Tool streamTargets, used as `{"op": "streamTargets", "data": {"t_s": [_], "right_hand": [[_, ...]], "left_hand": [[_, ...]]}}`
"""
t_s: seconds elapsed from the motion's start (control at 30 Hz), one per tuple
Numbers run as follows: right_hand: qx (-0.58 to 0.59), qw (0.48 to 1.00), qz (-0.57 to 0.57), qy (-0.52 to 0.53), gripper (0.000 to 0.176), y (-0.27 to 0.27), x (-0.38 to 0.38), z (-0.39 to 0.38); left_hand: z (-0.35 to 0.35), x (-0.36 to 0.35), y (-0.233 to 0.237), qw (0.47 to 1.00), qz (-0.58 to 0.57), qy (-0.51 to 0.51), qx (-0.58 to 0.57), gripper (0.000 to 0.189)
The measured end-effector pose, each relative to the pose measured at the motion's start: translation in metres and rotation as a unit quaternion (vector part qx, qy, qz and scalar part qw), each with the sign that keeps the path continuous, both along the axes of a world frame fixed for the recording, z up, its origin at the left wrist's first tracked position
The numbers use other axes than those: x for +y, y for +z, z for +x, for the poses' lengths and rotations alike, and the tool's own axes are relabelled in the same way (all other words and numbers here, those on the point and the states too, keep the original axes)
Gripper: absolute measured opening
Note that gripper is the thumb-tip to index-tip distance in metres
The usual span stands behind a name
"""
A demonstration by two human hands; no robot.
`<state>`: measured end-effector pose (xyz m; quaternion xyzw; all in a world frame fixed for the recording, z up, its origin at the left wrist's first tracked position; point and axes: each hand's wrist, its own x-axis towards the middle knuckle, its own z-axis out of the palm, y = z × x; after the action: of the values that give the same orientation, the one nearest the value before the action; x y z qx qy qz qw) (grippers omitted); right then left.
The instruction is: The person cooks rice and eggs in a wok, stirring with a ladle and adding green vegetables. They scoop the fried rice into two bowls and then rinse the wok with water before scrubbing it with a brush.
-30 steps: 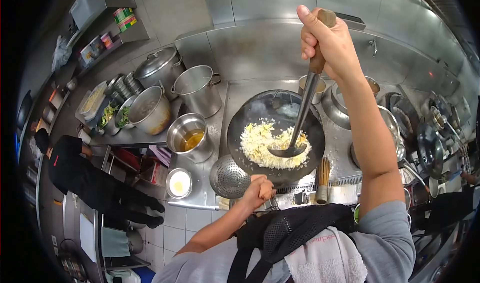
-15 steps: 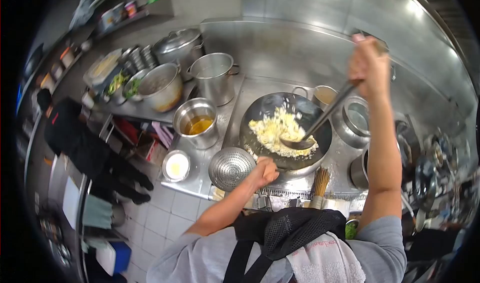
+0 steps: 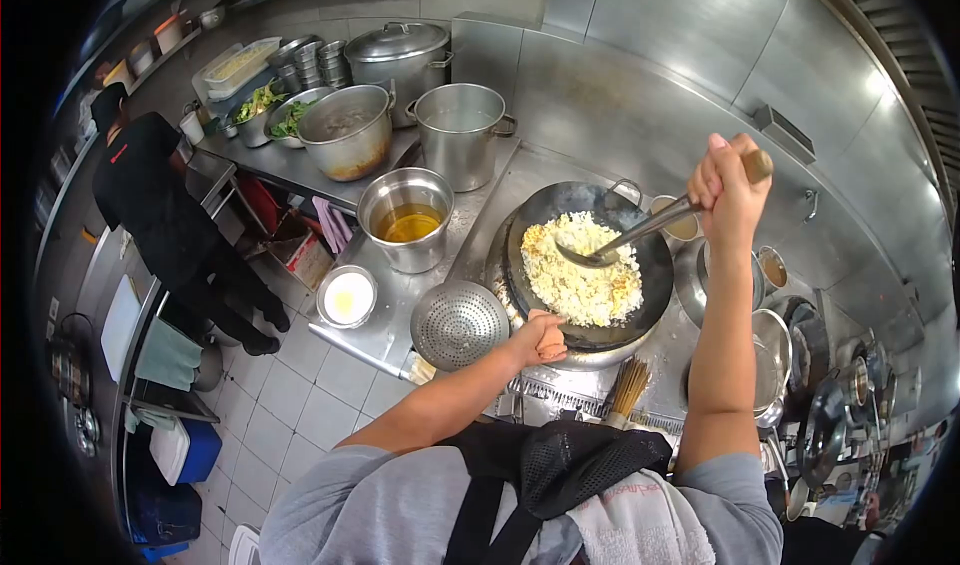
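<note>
Steel walls (image 3: 620, 75) wrap this kitchen, and on the steel surface (image 3: 395, 305) pots and bowls crowd to the left of the wok (image 3: 655, 270). That wok sits in front of the person's chest, a bed of loose, pale rice (image 3: 585, 290) inside it. Above its right rim, the right hand (image 3: 733, 187) has its grip wrapped around the end of a ladle (image 3: 640, 230), whose bowl rests in the rice. At the wok's near left rim, the left hand (image 3: 540, 338) has its grip curled closed, seemingly clamped on the wok, though the fingers hide exactly where.

I'd judge the wok heavy, stiff and slick with oil, best held by its near edge; the ladle looks rigid and lighter, surest at its end. Rice grains, light and loose, could spill over a tilted rim.

Just left of the wok, a perforated strainer (image 3: 460, 325) leaves little room; a bristle brush (image 3: 627, 390) sits close before its near rim. Directly over the wok, the air is open.
</note>
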<state>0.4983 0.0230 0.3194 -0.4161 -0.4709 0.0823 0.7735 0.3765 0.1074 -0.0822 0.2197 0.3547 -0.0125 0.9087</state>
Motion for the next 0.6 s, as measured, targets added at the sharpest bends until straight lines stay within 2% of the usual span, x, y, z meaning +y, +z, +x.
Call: {"op": "streamTargets", "data": {"t_s": [0.03, 0.07, 0.13, 0.2, 0.27, 0.3, 0.33, 0.37, 0.43, 0.47, 0.5, 0.53, 0.6], "right_hand": [[-0.014, 0.999, 0.014, 0.048, 0.033, -0.012, 0.004, 0.002], [-0.011, 0.997, -0.061, -0.046, 0.033, -0.037, 0.016, -0.002], [-0.007, 0.990, -0.135, -0.050, 0.033, -0.116, 0.048, 0.024], [-0.022, 0.989, -0.136, -0.056, 0.033, -0.098, 0.065, 0.046], [-0.021, 0.987, -0.143, -0.070, 0.033, -0.082, 0.054, 0.039], [-0.003, 0.993, -0.115, -0.019, 0.034, -0.049, 0.050, 0.025], [0.019, 0.995, -0.091, 0.033, 0.035, -0.035, 0.050, 0.014], [0.022, 0.995, -0.094, 0.034, 0.035, -0.043, 0.054, 0.008], [-0.060, 0.996, -0.066, 0.026, 0.034, -0.070, 0.062, 0.001], [-0.001, 0.991, -0.134, 0.022, 0.032, -0.108, 0.075, 0.014], [-0.049, 0.985, -0.165, -0.016, 0.031, -0.121, 0.081, 0.032], [-0.103, 0.974, -0.194, -0.051, 0.030, -0.114, 0.086, 0.041], [-0.073, 0.976, -0.200, -0.050, 0.030, -0.092, 0.082, 0.039]], "left_hand": [[0.003, 0.001, -0.002, 1.000, -0.004, 0.003, -0.004, 0.037], [0.003, 0.001, -0.006, 1.000, -0.008, 0.006, -0.006, 0.030], [-0.001, 0.000, 0.002, 1.000, -0.013, 0.020, -0.004, 0.022], [0.002, 0.003, -0.002, 1.000, -0.007, 0.015, -0.001, 0.020], [0.001, 0.000, -0.017, 0.998, -0.013, 0.033, -0.048, 0.021], [0.000, -0.003, 0.004, 0.999, 0.009, 0.038, 0.011, 0.019], [0.001, -0.004, 0.003, 0.999, 0.006, 0.038, 0.011, 0.019], [0.000, -0.003, -0.002, 0.999, 0.012, 0.030, -0.010, 0.016], [0.000, 0.003, -0.018, 0.998, 0.018, 0.013, -0.058, 0.012], [-0.004, 0.000, -0.018, 0.998, 0.017, 0.010, -0.053, 0.012], [-0.005, -0.002, -0.015, 0.999, 0.014, 0.014, -0.048, 0.011], [-0.001, 0.000, -0.011, 0.998, 0.011, 0.023, -0.049, 0.010], [-0.005, -0.003, -0.013, 0.998, 0.005, 0.010, -0.058, 0.010]]}}
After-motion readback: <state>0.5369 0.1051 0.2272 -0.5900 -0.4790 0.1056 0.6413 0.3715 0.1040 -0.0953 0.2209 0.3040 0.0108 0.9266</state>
